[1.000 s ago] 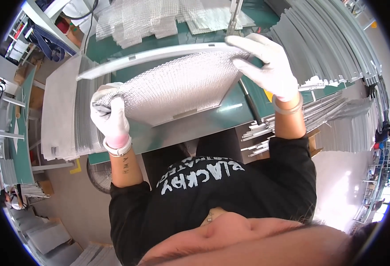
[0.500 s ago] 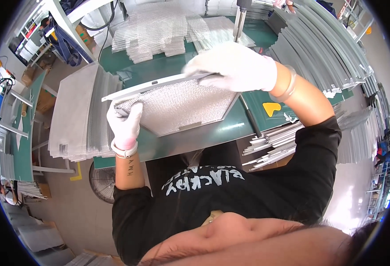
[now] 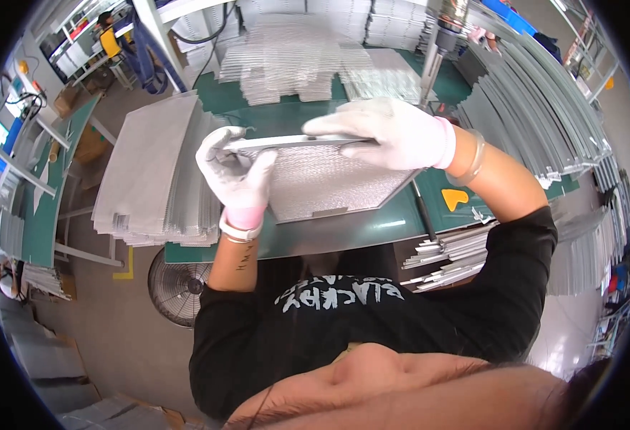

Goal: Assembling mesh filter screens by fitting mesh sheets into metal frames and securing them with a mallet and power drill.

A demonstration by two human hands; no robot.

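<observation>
A silvery mesh filter panel [image 3: 333,183] with cut corners lies on the green table [image 3: 358,231] in front of me. Along its far edge runs a thin metal frame strip [image 3: 293,142]. My left hand [image 3: 237,173], in a white glove, grips the strip's left end. My right hand [image 3: 387,132], also gloved, lies flat over the strip's right part and presses on it. A bracelet sits on my right wrist.
A tall stack of mesh sheets [image 3: 154,172] stands left of the panel. More mesh pieces [image 3: 293,61] lie at the table's far side. Rows of metal strips [image 3: 537,122] fill the right. A floor fan [image 3: 175,287] stands below the table. A person [image 3: 111,32] works far left.
The panel has come down from a raised tilt onto the table. My right hand has slid from the panel's right corner to the strip along its far edge; my left hand has shifted up.
</observation>
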